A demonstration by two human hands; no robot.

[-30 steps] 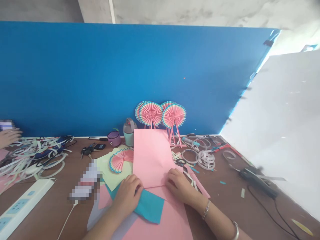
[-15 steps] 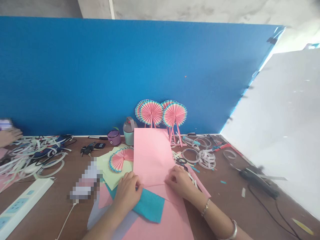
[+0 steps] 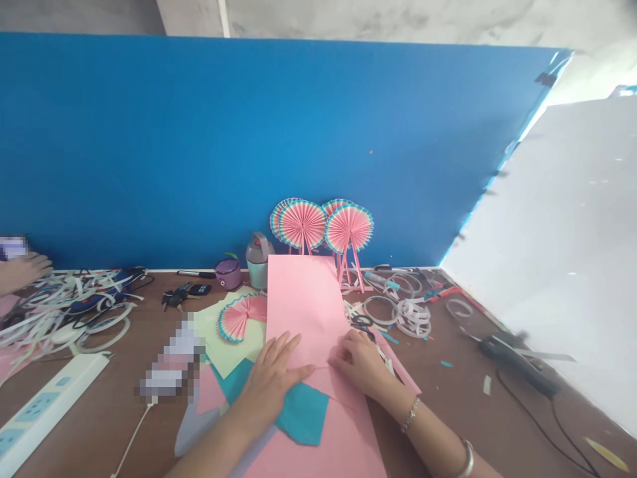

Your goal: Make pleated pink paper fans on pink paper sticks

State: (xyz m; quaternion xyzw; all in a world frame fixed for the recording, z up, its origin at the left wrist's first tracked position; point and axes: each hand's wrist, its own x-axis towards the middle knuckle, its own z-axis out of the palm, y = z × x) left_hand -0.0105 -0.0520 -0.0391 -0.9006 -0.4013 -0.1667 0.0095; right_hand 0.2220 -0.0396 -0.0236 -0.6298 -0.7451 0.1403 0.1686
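The pink sheet lies at the centre of the table, its lower left part covered by the left hand, whose fingers are spread, thumb apart, palm down. The right hand is at the sheet's lower right edge with fingers curled close together; whether they pinch the paper cannot be told, as the fingertips are turned under. The teal paper is partly hidden beneath the left hand and forearm, and the larger pink paper under it runs out of view at the bottom. The folded fan, on pale green paper, has its right end concealed by the pink sheet. Behind stand pleated round fans, overlapping, their supports partly obscured. The phone is pixelated and unreadable. Scissors beside the right hand show only in part. At far left, another person's hand is cut off by the border; the power strip is likewise cropped. The table is brown, littered with white strips and paper scraps. A blue board backs it, a white panel flanks the right, and a grey wall shows above.
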